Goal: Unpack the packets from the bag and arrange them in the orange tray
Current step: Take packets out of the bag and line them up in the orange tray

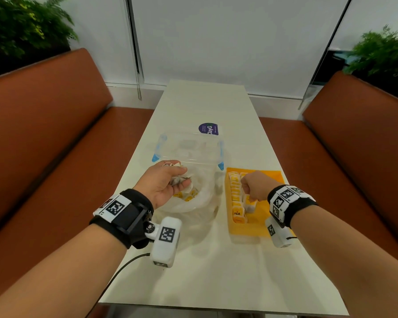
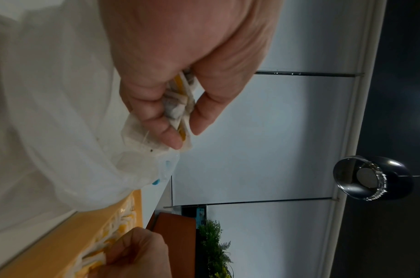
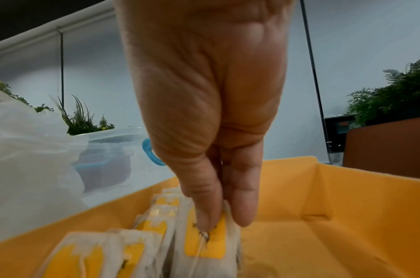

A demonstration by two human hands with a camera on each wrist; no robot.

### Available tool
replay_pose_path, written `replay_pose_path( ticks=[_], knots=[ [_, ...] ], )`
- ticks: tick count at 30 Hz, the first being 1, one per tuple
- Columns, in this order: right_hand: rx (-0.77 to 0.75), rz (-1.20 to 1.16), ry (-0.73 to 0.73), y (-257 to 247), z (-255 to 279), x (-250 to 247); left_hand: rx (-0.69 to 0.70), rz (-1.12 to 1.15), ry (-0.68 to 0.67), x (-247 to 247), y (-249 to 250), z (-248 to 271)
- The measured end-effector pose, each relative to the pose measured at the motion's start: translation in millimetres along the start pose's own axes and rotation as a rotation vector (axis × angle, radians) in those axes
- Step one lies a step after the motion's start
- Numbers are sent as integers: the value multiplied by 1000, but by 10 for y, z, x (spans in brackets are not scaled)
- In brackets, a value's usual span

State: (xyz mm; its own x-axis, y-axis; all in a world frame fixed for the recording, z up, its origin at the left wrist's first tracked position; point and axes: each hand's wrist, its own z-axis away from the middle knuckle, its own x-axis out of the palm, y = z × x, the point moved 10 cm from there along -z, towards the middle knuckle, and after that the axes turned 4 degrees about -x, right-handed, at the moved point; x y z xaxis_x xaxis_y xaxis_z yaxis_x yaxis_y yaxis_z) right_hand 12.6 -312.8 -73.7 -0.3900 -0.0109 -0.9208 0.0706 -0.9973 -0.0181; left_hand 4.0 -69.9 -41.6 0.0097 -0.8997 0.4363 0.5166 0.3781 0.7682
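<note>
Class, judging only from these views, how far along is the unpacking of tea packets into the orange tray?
Done: a row of packets along the orange tray's left side. In hand: right hand lowers one; left hand holds several. Left: packets in the bag.

Head overhead; wrists close (tray (image 1: 274, 177) shared)

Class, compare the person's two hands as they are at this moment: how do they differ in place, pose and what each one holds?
The left hand is over the plastic bag; the right hand is over the orange tray. The left hand lies palm up, gripping a bunch of packets; the right hand points down, pinching one packet beside the row in the tray. Both hold tea packets and wear wrist cameras.
</note>
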Motion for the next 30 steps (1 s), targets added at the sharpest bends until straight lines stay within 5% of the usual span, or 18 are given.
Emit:
replay_pose_path(
  ticks=[6, 10, 15, 26, 30],
  knots=[
    [-64, -45, 175, -144, 71, -353, -40, 36, 31, -20, -20, 5],
    [-284, -365, 404, -665, 316, -868, -62, 52, 23, 21, -32, 34],
    [-452, -594, 500, -1229, 459, -1151, -72, 31, -11, 105, -41, 82],
    [-578, -825, 379, -1501, 394, -1166, -60, -90, -142, 256, -45, 227],
    [-595, -631, 317, -1553, 437, -1134, -39, -143, -186, 302, -38, 249]
  ],
)
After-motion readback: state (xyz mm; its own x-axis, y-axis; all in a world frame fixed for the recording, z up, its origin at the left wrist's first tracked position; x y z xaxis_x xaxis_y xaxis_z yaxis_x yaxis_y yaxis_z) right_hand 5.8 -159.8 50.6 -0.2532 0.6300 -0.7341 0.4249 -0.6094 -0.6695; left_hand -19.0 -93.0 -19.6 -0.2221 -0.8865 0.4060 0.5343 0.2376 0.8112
